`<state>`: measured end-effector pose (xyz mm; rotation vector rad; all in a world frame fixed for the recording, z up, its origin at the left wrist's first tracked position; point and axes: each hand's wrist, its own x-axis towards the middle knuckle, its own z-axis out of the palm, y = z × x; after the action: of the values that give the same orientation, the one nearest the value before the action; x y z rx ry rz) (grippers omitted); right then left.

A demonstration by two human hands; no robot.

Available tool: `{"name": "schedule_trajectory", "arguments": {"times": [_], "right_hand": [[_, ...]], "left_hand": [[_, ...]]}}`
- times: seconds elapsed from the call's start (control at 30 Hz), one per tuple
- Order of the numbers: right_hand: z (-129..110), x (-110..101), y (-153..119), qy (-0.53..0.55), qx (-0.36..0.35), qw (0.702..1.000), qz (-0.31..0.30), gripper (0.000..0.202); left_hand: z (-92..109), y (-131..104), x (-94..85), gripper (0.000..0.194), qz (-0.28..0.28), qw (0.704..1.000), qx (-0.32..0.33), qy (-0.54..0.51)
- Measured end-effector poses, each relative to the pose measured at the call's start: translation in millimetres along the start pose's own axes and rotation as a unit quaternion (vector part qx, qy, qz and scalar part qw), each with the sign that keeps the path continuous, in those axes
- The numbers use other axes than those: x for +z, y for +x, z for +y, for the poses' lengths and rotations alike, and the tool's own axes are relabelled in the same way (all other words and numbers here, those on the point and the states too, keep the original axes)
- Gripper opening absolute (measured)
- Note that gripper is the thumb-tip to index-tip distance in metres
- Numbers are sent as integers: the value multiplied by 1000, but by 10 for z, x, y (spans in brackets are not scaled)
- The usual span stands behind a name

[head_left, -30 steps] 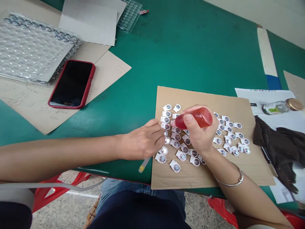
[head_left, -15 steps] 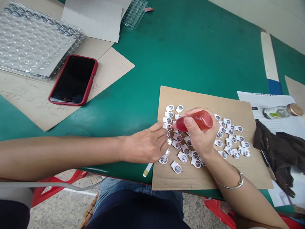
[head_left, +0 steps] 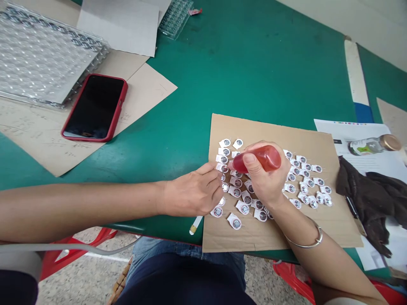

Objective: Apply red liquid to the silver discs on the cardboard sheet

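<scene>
My right hand (head_left: 269,182) is wrapped round a red squeeze bottle (head_left: 259,161), tilted so that its pale nozzle points left and down at one of the small parts. These are little round metallic discs on white tabs (head_left: 235,221), spread in rough rows over a sheet of brown cardboard (head_left: 286,237). At the left rows, my left hand (head_left: 197,192) has its fingers closed, thumb and forefinger pinched at the edge of a white tab (head_left: 221,167) close to the nozzle. Its other fingers are curled and hide some parts beneath them.
A phone in a red case (head_left: 95,108) lies left on brown paper, beside a clear blister tray (head_left: 41,55). To the right are a glass jar (head_left: 373,145), dark cloth (head_left: 365,203) and printed sheets. A small clear tray (head_left: 176,19) stands at the back of the green table (head_left: 248,72).
Both hands keep nearly the same pose, the bottle still held over the same left rows. The whole view has shifted slightly.
</scene>
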<state>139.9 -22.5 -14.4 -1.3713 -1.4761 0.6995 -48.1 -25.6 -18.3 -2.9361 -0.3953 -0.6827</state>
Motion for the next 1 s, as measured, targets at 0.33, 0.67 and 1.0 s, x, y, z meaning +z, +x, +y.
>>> {"name": "schedule_trajectory", "arguments": {"times": [0.33, 0.67, 1.0], "right_hand": [[-14, 5, 7, 14, 7, 1000, 5, 22], [-6, 13, 10, 20, 3, 1000, 15, 23], [20, 19, 27, 10, -10, 1000, 23, 22]], "left_hand": [[-1, 4, -2, 24, 1, 1000, 7, 2], [-7, 10, -16, 25, -3, 1000, 12, 8], [-12, 21, -23, 28, 2, 1000, 9, 10]]}}
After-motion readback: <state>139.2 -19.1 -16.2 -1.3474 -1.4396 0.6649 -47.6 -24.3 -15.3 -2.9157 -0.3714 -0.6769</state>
